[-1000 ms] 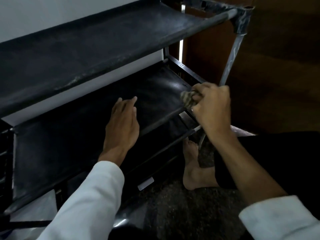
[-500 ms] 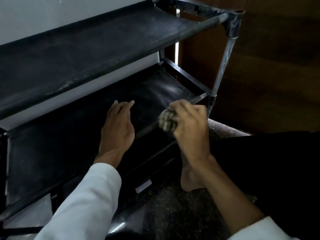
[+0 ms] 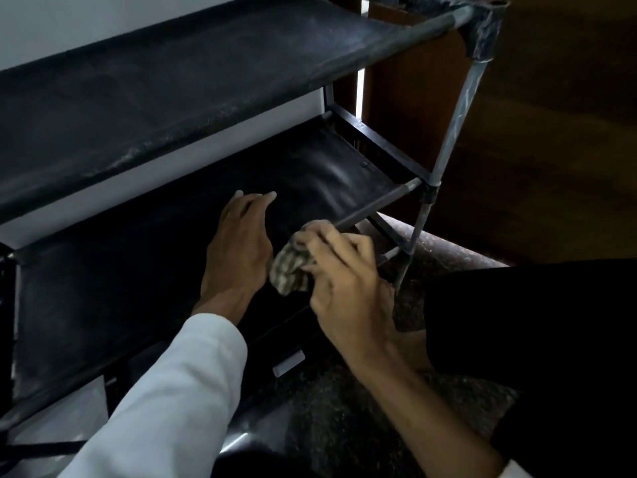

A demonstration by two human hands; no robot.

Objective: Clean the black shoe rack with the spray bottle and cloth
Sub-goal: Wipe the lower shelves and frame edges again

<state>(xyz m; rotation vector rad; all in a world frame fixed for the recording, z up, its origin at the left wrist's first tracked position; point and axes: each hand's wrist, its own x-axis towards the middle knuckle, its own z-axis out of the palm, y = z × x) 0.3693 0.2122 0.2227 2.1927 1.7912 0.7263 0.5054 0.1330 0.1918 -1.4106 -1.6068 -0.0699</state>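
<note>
The black shoe rack [image 3: 172, 81] fills the upper left, with a dusty top shelf and a darker middle shelf [image 3: 103, 277] below it. My left hand [image 3: 238, 250] lies flat, palm down, on the middle shelf's fabric. Just to its right, my right hand [image 3: 344, 281] grips a crumpled striped cloth [image 3: 291, 270] against the shelf's front bar [image 3: 375, 205]. No spray bottle is in view.
A grey upright pole [image 3: 451, 125] stands at the rack's right front corner. A dark wooden surface [image 3: 551, 132] lies to the right. Speckled dark floor [image 3: 327, 426] lies below, with my bare foot and dark trouser leg [image 3: 534, 339] close to the rack.
My right hand has slid the cloth leftward along the middle shelf's front bar, from the right corner pole to beside my left hand. My left hand has stayed flat on the shelf.
</note>
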